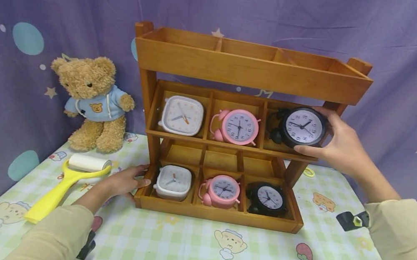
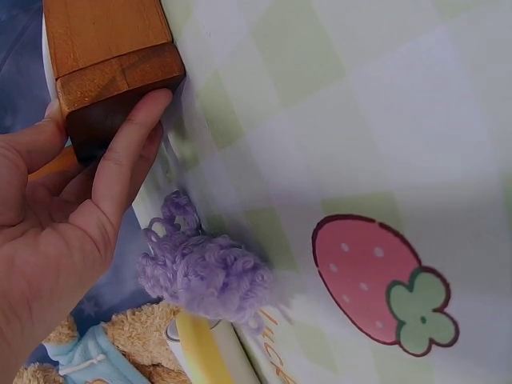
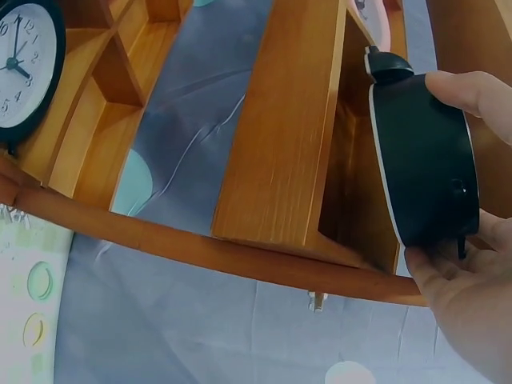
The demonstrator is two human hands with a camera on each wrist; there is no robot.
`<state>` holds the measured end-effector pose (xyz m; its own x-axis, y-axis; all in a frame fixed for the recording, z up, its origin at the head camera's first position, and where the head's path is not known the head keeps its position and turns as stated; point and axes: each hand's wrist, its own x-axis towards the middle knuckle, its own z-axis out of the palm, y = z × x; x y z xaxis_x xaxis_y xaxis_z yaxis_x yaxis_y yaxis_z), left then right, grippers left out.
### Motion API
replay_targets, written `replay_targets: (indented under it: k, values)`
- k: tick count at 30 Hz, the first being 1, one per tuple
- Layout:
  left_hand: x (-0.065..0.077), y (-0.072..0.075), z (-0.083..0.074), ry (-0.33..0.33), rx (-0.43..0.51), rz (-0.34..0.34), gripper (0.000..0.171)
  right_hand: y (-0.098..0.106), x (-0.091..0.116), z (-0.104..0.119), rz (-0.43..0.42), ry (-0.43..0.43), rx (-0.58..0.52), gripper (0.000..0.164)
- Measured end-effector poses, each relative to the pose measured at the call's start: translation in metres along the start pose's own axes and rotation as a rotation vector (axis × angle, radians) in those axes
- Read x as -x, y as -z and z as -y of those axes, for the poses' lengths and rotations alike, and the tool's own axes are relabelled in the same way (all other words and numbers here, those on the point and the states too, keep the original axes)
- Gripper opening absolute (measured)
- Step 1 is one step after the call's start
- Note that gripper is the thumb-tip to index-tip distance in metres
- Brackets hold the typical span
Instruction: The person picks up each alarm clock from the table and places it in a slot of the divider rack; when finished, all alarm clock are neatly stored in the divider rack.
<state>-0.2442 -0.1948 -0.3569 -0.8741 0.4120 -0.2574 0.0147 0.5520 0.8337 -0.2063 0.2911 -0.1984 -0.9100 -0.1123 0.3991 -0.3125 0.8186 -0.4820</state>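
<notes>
A wooden tiered shelf (image 1: 219,217) stands on the table. My right hand (image 1: 346,145) grips a black alarm clock (image 1: 304,126) by its edge at the right compartment of the middle tier; in the right wrist view the clock's dark side (image 3: 424,160) shows between thumb and fingers. To its left in that tier sit a pink alarm clock (image 1: 240,127) and a white square clock (image 1: 182,115). The bottom tier holds another white clock (image 1: 173,182), pink clock (image 1: 221,191) and black clock (image 1: 267,198). My left hand (image 1: 124,182) holds the shelf's lower left end, thumb and fingers around its corner (image 2: 120,76).
Left of the shelf, a teddy bear (image 1: 94,104) in a blue hoodie leans by the purple curtain (image 1: 261,9). A yellow-handled lint roller (image 1: 61,189) lies near my left forearm. Purple curly yarn (image 2: 204,276) lies below my left hand. The top tier (image 1: 252,69) has three compartments.
</notes>
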Motion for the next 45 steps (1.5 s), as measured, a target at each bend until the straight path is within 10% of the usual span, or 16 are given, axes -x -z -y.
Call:
replay_targets:
  k: [45]
  values:
    - [0.002,0.0,-0.002,0.0,0.017,0.005,0.068,-0.004,-0.036,0.007,0.264,0.101,0.406,0.104]
